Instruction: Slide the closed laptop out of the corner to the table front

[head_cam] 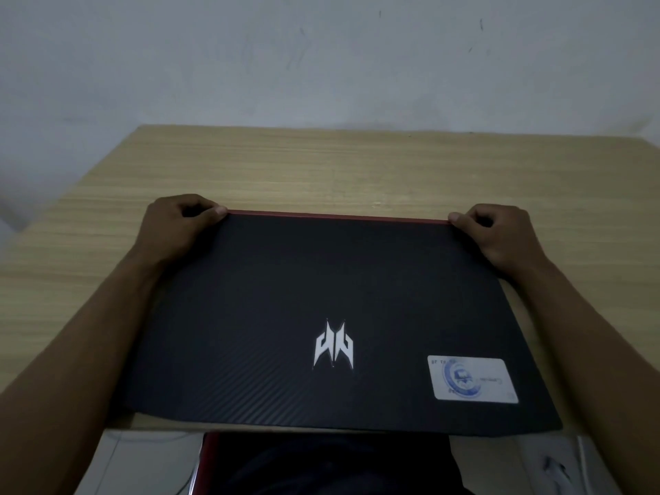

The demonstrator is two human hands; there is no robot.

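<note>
A closed black laptop (pixel 335 301) with a white emblem and a pale sticker on its lid lies flat on the light wooden table (pixel 339 166), its near edge at the table's front edge. A thin red strip runs along its far edge. My left hand (pixel 178 223) grips the far left corner, fingers curled behind the edge. The far right corner is held the same way by my right hand (pixel 496 234). Both forearms lie along the laptop's sides.
A grey wall (pixel 321 58) stands right behind the table's far edge. Bare wood stretches between the laptop and the wall. Below the front edge I see pale floor tiles (pixel 143 462), a dark shape with a red rim (pixel 210 455) and a white cable (pixel 585 459).
</note>
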